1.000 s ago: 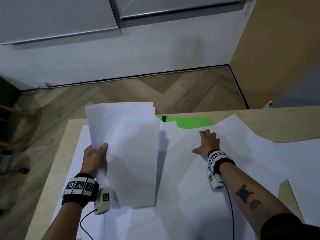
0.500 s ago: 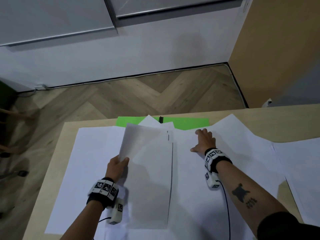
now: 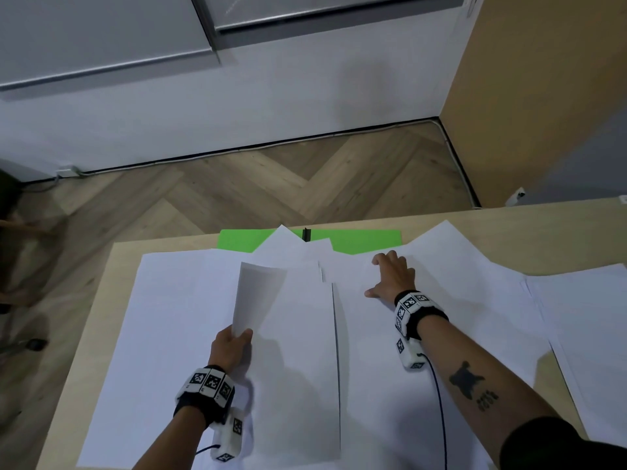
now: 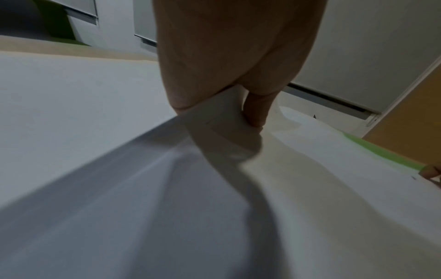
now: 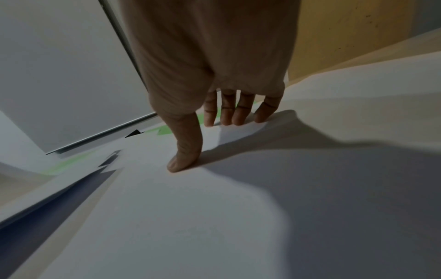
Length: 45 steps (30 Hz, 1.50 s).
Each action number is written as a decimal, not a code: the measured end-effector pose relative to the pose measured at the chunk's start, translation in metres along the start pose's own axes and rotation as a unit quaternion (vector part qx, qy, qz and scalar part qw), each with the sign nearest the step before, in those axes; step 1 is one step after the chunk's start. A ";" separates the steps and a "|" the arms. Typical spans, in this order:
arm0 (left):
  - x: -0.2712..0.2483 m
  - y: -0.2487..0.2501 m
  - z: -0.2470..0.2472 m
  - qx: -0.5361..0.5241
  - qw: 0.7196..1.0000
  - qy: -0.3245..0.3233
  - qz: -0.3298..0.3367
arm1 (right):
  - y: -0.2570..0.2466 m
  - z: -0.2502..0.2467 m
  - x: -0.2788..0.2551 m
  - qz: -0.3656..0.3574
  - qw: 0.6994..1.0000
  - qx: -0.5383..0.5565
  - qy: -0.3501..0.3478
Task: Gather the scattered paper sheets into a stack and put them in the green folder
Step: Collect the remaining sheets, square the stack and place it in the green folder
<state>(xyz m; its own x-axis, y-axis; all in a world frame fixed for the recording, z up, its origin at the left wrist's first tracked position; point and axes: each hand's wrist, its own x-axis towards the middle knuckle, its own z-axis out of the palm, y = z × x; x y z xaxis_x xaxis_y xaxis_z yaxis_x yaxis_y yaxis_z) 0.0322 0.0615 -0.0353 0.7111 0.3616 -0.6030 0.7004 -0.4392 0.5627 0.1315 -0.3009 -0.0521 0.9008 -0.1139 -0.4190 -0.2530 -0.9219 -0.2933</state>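
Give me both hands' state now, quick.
Left hand: pinching the paper sheets at their left edge.
Right hand: open, flat on loose sheets.

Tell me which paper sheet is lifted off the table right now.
The sheet the left hand pinches by its left edge, which curls upward; the other sheets lie flat, including those under the right hand.

matt paper sheets (image 3: 190, 334), pale wood table (image 3: 101, 300)
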 end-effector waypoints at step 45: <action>-0.053 0.010 -0.037 -0.185 0.975 -0.110 0.060 | -0.194 -0.004 -0.070 -0.249 0.939 0.226 -0.070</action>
<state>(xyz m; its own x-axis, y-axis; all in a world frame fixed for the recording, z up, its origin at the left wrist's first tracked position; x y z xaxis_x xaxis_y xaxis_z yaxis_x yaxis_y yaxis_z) 0.0036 0.0686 0.0228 0.7870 0.1235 -0.6044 0.6166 -0.1259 0.7772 0.1192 -0.1160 0.0375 0.9000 0.3686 -0.2325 0.0352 -0.5933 -0.8042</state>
